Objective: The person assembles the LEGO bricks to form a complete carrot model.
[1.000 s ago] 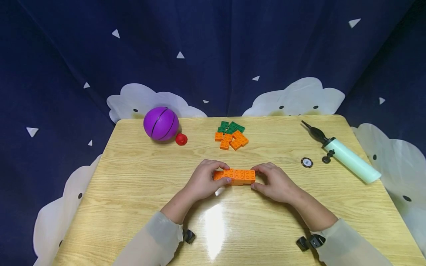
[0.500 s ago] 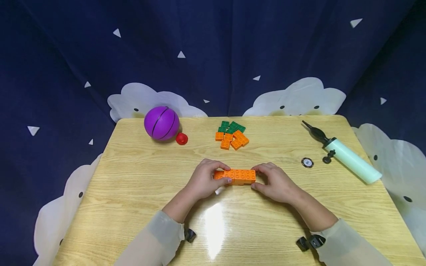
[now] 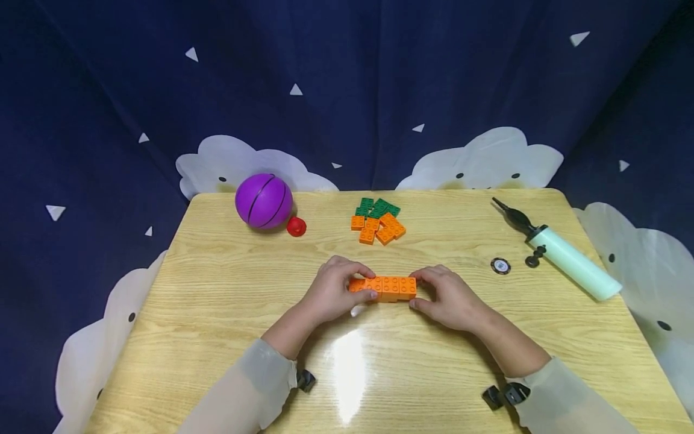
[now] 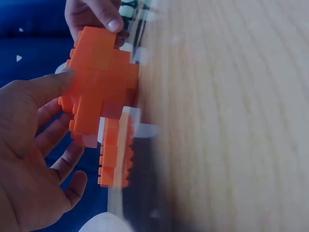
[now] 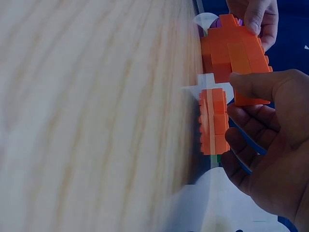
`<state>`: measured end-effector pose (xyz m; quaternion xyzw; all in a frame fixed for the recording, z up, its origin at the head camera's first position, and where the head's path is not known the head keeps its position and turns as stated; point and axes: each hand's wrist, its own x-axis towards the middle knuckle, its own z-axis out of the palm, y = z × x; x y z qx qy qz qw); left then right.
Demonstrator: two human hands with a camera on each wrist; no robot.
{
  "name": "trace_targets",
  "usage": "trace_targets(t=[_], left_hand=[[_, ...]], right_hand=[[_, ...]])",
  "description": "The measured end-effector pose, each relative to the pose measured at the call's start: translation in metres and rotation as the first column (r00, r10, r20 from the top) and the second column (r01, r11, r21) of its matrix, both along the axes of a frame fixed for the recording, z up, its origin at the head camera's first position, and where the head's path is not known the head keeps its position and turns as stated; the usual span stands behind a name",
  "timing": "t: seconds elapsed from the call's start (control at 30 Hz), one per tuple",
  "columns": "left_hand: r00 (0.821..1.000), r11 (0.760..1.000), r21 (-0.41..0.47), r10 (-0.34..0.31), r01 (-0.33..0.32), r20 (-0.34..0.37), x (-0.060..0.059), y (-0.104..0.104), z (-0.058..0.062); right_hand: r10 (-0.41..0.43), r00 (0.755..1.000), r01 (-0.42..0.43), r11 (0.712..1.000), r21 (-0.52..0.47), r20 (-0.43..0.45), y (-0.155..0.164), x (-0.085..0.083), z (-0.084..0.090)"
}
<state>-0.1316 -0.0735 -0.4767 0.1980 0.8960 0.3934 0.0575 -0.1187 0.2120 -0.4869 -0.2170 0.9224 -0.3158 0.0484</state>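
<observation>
Orange brick build (image 3: 390,284) is smack in the middle, left hand (image 3: 337,290) pinching one end, right hand (image 3: 453,299) pinching the other. Loose orange bricks (image 3: 367,235) and green bricks (image 3: 381,208) sit farther back on the table (image 3: 228,283).

Two hands (image 3: 333,292) (image 3: 452,299), perhaps five loose orange bricks (image 3: 367,235).

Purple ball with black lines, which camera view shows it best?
The head view: there the purple ball with black lines appears whole and uncovered. The right wrist view shows only purple slivers behind the stepped orange plastic brick build; the left wrist view shows none.
</observation>
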Motion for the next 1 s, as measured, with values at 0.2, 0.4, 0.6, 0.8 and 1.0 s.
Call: trace_targets(t=[0.2, 0.4, 0.6, 0.8, 1.0], left_hand=[[0.999, 0.999, 0.011, -0.038, 0.038, 0.01, -0.003, -0.002, 0.002], [0.998, 0.995, 0.07, -0.068, 0.066, 0.015, -0.01, -0.005, 0.004], [0.998, 0.994, 0.087, -0.061, 0.06, 0.003, -0.014, -0.006, 0.006], [0.999, 0.994, 0.093, -0.05, 0.051, -0.006, -0.021, -0.008, 0.006], [1.0, 0.992, 0.125, -0.023, 0.02, 0.02, -0.03, -0.012, 0.006]], right_hand=[[0.007, 1.0, -0.007, 1.0, 0.007, 0.0, 0.0, 0.0, 0.0], [0.008, 1.0, -0.008, 1.0, 0.01, -0.006, 0.0, -0.001, 0.001], [0.005, 1.0, -0.005, 1.0, 0.012, -0.004, -0.001, -0.001, 0.001], [0.002, 1.0, -0.002, 1.0, 0.014, -0.006, 0.0, -0.001, 0.001], [0.01, 1.0, -0.01, 1.0, 0.018, -0.008, 0.001, -0.001, 0.001]])
